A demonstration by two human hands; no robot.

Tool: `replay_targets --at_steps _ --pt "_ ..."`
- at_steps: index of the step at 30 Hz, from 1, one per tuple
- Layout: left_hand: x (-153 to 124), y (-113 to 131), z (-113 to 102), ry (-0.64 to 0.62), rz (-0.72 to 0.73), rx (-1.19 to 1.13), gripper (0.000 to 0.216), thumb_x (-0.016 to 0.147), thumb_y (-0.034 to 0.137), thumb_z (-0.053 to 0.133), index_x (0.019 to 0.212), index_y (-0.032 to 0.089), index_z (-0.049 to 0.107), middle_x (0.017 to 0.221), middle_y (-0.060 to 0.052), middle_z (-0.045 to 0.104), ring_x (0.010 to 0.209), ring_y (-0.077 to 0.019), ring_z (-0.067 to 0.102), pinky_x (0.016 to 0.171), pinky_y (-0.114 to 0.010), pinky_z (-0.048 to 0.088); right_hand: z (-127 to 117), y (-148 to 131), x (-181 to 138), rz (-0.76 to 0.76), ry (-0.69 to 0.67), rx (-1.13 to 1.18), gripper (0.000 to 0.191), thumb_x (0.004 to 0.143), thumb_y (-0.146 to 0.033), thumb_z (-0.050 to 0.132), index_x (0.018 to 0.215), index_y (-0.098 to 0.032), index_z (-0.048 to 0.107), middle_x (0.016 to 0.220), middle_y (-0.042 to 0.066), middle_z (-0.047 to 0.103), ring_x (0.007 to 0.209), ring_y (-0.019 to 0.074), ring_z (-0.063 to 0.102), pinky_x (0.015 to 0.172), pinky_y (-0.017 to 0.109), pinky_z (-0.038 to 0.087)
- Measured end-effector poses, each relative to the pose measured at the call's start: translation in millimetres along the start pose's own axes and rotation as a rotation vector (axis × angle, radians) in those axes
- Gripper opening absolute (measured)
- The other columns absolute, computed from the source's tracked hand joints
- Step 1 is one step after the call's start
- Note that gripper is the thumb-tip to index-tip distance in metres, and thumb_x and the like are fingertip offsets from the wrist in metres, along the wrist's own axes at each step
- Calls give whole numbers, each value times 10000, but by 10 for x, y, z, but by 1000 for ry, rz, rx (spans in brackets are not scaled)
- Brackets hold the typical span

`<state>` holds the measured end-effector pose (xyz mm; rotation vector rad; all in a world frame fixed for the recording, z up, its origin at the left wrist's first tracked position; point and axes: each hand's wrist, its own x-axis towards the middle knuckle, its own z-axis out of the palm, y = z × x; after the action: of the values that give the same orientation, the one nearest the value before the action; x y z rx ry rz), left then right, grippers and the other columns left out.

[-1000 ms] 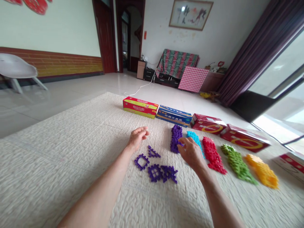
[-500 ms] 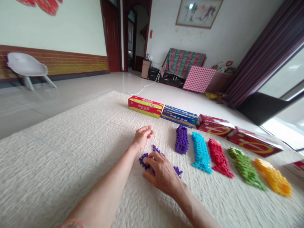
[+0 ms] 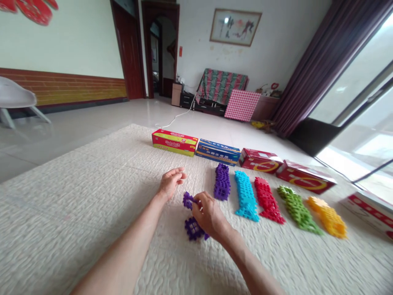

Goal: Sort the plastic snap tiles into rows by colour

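Observation:
My right hand point(image 3: 210, 215) is closed on a purple plastic interlocking piece point(image 3: 187, 200), raised a little off the mat with its toothed end sticking out past the fingertips. Just below that hand, a second purple piece point(image 3: 193, 228), square with a grid of holes and notched edges, lies on the mat. Part of another purple bit point(image 3: 206, 236) shows beside it, mostly covered by the hand. My left hand point(image 3: 172, 183) hovers to the left, fingers loosely curled, a gap between thumb and fingers and nothing visible in it.
To the right lie stacks of joined pieces: purple point(image 3: 222, 182), light blue point(image 3: 246, 196), red point(image 3: 268, 200), green point(image 3: 297, 211) and yellow point(image 3: 328, 217). Behind them stand a red-and-yellow box point(image 3: 174, 143), a blue box point(image 3: 217, 152) and several red boxes point(image 3: 260, 160). A cream quilted mat point(image 3: 92, 196) lies underneath.
My right hand has picked up one purple piece from the mat and lifted it toward my left hand. The left hand keeps its curled pose. The camera view has turned slightly right.

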<state>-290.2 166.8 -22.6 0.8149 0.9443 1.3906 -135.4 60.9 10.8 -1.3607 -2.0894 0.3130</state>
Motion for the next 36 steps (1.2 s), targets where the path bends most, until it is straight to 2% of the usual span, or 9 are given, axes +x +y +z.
replay_targets --at_steps 5,8,12,16,21,26,30,33,36 --pt "-18 9 -7 -2 3 35 345 579 264 697 899 136 686 711 -51 693 702 -140 630 640 -239 440 -378 285 103 105 -24 -116 104 783 -146 515 800 -165 616 772 48 623 684 151 592 656 260 436" --pt "-25 12 -8 -9 3 52 348 585 268 691 907 137 684 718 -49 692 711 -139 624 648 -241 441 -616 464 115 212 14 -145 182 770 -169 529 916 -176 638 764 36 660 674 155 609 644 255 432" --pt "-20 11 -7 -14 1 59 369 580 277 690 919 132 680 719 -49 692 717 -140 620 650 -241 436 -765 656 96 292 -8 -204 192 752 -196 535 905 -197 650 735 22 676 651 154 611 630 251 422" --pt "-22 19 -3 -14 -2 58 379 574 275 690 923 128 680 718 -49 692 720 -143 620 648 -243 434 -770 736 84 326 -46 -246 180 746 -201 523 860 -197 663 661 4 649 610 145 583 609 244 402" --pt "-22 20 -7 -16 2 55 371 574 267 690 917 127 682 708 -46 691 713 -137 620 646 -239 436 -711 808 83 336 -94 -251 179 742 -181 521 846 -186 666 673 8 652 621 145 580 609 244 388" --pt "-1 9 -13 -14 -6 41 366 576 254 688 918 125 678 702 -43 691 700 -130 624 630 -228 437 -699 865 85 341 -17 -377 182 724 -209 576 876 -161 663 806 62 667 694 168 590 662 269 402" --pt "6 22 -3 -13 -8 30 351 576 230 675 909 120 676 682 -42 684 680 -128 625 607 -220 432 -712 750 109 287 4 -389 144 727 -232 589 831 -160 659 787 54 653 669 153 571 655 264 398" --pt "-1 26 8 -13 0 40 346 578 226 664 907 123 675 676 -36 679 674 -126 624 601 -217 431 -680 586 114 236 -67 -311 106 738 -201 557 762 -177 657 729 31 654 635 136 569 609 243 390" --pt "-10 5 12 -23 22 87 342 584 236 651 906 124 677 675 -33 677 673 -127 622 598 -218 431 -639 445 59 182 -180 -205 136 741 -179 540 777 -184 671 729 23 675 629 133 594 605 240 416"
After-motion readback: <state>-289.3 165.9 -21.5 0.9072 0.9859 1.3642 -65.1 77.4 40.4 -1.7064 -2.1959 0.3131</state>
